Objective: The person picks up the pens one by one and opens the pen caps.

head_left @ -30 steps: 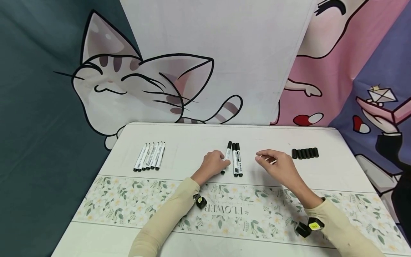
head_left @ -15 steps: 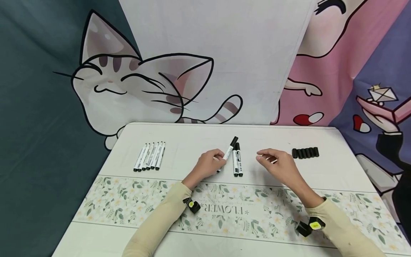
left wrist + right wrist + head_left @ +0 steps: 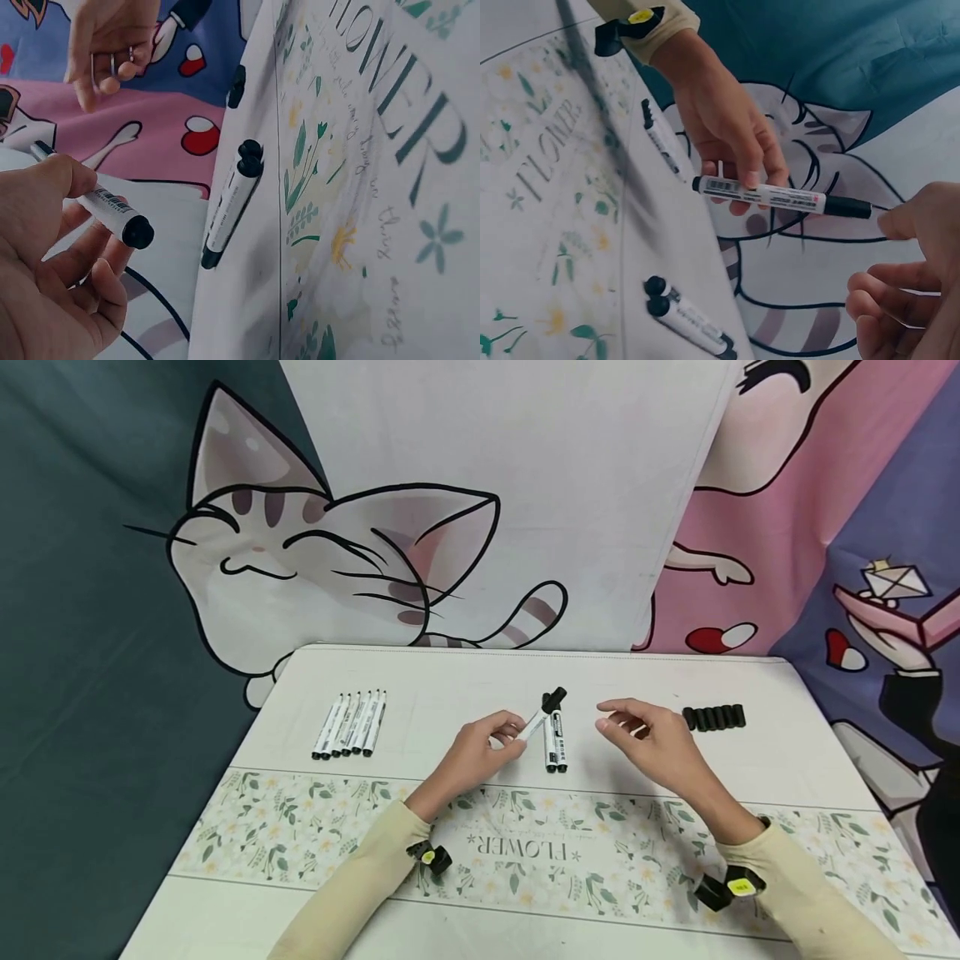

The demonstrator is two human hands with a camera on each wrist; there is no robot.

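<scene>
My left hand (image 3: 480, 749) pinches a whiteboard marker (image 3: 780, 196) between thumb and fingers, lifted above the table. It has a white barrel, and its black cap (image 3: 553, 700) points up and to the right. Across from it, my right hand (image 3: 660, 745) hovers with loosely bent fingers and holds nothing. In the right wrist view its thumb (image 3: 900, 223) appears close to the cap's end, but the head view shows a gap between them. Two more capped markers (image 3: 557, 743) lie side by side on the table between the hands.
At the table's left lies a row of several uncapped white markers (image 3: 348, 727). Several loose black caps (image 3: 714, 717) are lined up at the right. A flower-printed strip (image 3: 525, 852) crosses the white table (image 3: 442, 681), and a cartoon curtain (image 3: 450, 427) hangs behind.
My left hand has lifted the marker from beside the other two and drawn back left, tilting the cap end rightward. My right hand has barely moved, its fingers slightly more spread.
</scene>
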